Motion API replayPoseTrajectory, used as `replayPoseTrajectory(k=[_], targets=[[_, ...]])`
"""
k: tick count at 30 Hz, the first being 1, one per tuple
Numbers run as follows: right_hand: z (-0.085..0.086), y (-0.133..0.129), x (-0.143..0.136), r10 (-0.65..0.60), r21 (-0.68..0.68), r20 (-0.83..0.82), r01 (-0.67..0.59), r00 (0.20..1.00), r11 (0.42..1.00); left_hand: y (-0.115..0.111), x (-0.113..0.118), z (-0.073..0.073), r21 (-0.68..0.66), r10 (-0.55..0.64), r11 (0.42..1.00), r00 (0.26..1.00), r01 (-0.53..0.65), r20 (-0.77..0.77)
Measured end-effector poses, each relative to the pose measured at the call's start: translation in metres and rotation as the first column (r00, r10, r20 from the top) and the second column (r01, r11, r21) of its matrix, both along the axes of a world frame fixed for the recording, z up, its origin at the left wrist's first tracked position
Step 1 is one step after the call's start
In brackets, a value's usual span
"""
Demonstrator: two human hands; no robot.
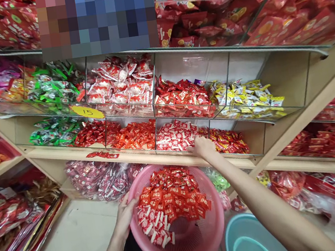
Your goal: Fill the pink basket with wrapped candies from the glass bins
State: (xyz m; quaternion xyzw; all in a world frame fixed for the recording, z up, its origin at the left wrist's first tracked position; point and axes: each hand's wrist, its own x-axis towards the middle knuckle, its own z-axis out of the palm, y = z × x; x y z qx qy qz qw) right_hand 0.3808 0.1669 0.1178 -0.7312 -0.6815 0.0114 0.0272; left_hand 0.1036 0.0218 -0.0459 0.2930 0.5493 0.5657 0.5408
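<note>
A pink plastic basket [220,233] is tilted toward me below the shelf, its rim gripped at the left by my left hand [126,215]. Inside it lie dark red wrapped candies [174,177], orange-red wrapped candies [177,202] and red-and-white wrapped candies [156,228]. My right hand [203,147] is at the front of the lowest shelf row, its fingers curled; what they hold, if anything, is hidden. Just left of it is a compartment of red-and-white candies [176,134]. Right of it, red-and-yellow candies [228,140] fill another compartment.
A turquoise basin [247,238] stands at the lower right, beside the pink basket. Clear dividers split the shelves of candy, and a yellow tag [88,111] reads 15. Bagged candies [100,177] lie under the wooden shelf edge [137,156]. Red packets [102,155] rest on that ledge.
</note>
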Motion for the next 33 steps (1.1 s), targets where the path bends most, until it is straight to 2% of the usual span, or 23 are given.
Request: replayPoseTrajectory(k=[8, 18, 22, 27, 33], targets=[[-0.005, -0.004, 0.006, -0.005, 0.062, 0.028, 0.003, 1.000, 0.998, -0.001, 0.001, 0.001, 0.011, -0.003, 1.000, 1.000, 0.003, 0.007], [-0.008, -0.004, 0.013, 0.003, 0.089, -0.021, -0.001, 1.000, 0.996, -0.002, 0.003, 0.006, 0.022, -0.006, 1.000, 1.000, 0.006, 0.025], [-0.015, -0.007, 0.020, 0.023, 0.158, -0.106, -0.006, 0.994, 0.987, -0.003, 0.005, 0.009, 0.010, 0.010, 1.000, 1.000, -0.010, 0.027], [-0.024, -0.010, 0.029, 0.083, 0.281, -0.225, -0.016, 0.971, 0.959, -0.002, 0.005, 0.005, 0.027, 0.006, 1.000, 0.999, -0.007, 0.046], [-0.010, -0.033, 0.041, 0.220, 0.415, -0.422, -0.028, 0.879, 0.909, -0.002, 0.003, 0.002, 0.029, 0.007, 1.000, 1.000, -0.008, 0.030]])
